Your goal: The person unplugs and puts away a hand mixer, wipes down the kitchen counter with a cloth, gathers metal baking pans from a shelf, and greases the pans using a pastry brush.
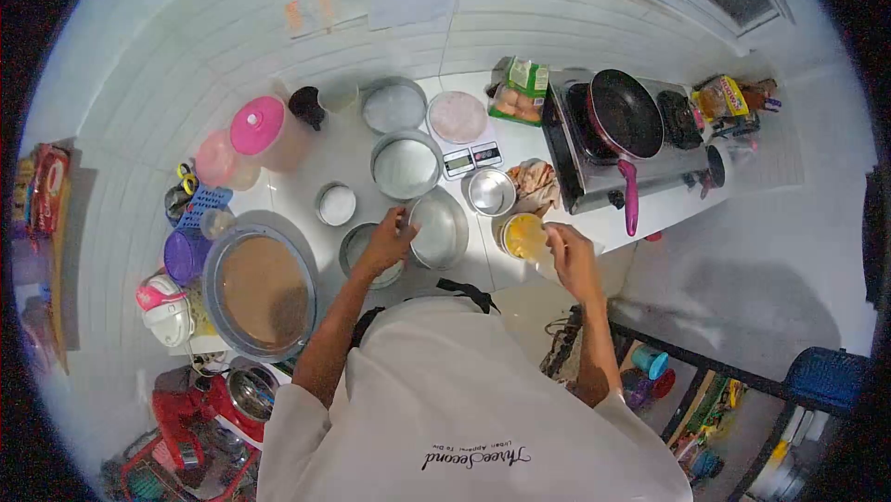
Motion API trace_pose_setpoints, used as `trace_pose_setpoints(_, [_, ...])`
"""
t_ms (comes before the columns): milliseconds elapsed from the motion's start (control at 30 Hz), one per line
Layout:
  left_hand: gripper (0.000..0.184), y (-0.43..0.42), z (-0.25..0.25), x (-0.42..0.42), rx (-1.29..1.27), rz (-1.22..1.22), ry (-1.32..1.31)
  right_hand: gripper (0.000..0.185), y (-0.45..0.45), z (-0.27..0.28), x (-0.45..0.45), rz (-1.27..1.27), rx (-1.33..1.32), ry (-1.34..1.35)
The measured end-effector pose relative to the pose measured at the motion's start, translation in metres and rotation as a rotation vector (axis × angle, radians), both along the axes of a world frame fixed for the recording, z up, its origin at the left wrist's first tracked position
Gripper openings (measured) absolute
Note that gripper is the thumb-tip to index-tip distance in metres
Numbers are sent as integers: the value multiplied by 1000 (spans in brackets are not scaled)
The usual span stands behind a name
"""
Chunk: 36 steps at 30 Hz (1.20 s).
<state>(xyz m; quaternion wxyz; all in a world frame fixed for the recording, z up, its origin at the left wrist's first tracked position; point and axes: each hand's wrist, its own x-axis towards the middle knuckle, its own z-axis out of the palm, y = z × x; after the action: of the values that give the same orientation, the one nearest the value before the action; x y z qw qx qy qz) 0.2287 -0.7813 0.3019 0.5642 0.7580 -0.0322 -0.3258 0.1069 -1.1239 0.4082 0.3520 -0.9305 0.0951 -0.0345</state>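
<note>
My left hand [388, 242] has its thumb and fingers closed at the left rim of a round metal cake pan [440, 229]. Partly under that wrist lies another round pan [373, 259]. My right hand [574, 256] pinches a pale, translucent piece of plastic [541, 253], whose exact kind I cannot make out. It reaches to the mouth of a small tub [522, 235] with yellow, margarine-like contents. Behind the tub stands a small metal bowl [492, 193], beside a crumpled stained cloth [535, 186].
More round pans [406, 165] and a kitchen scale [471, 159] stand farther back. A large basin of brown batter [266, 290] is at the left. Egg packs [520, 94] sit beside a gas stove [594, 182] with a frying pan [626, 115], its pink handle jutting forward.
</note>
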Motion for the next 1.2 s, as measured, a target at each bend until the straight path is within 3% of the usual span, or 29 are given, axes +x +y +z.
trace_pose_setpoints(167, [65,-6,-23,3,96,-4,17,22,-1,-39,-2,116,-213,15])
trace_pose_setpoints(300, [62,-12,0,9,78,-28,178,22,5,-50,-1,79,-136,5])
trace_pose_setpoints(467, [54,-22,-89,5,9,17,-106,24,-1,-78,2,118,-172,-137])
trace_pose_setpoints(600, [47,-31,-100,7,229,-104,-356,30,-8,-89,7,-147,54,-36])
trace_pose_setpoints(667, [46,-36,-113,9,308,-186,-356,32,-13,-89,11,-306,292,-4])
trace_pose_setpoints(700, [46,-37,-111,11,324,-201,-326,38,-18,-89,11,-300,207,-35])
trace_pose_setpoints(800, [47,-45,-102,15,324,-199,-177,47,-35,-86,11,-431,367,52])
trace_pose_setpoints(933, [52,-46,-203,20,425,-461,-370,55,-33,-52,9,-588,620,65])
trace_pose_setpoints(1000, [53,-49,-193,20,449,-527,-391,58,-42,-51,3,-639,738,56])
trace_pose_setpoints(1100, [55,-56,-134,22,491,-501,-295,60,-45,-44,-1,-761,925,40])
trace_pose_setpoints(1200, [55,-57,-99,19,402,-146,-92,60,-51,-43,-4,-790,1056,23])
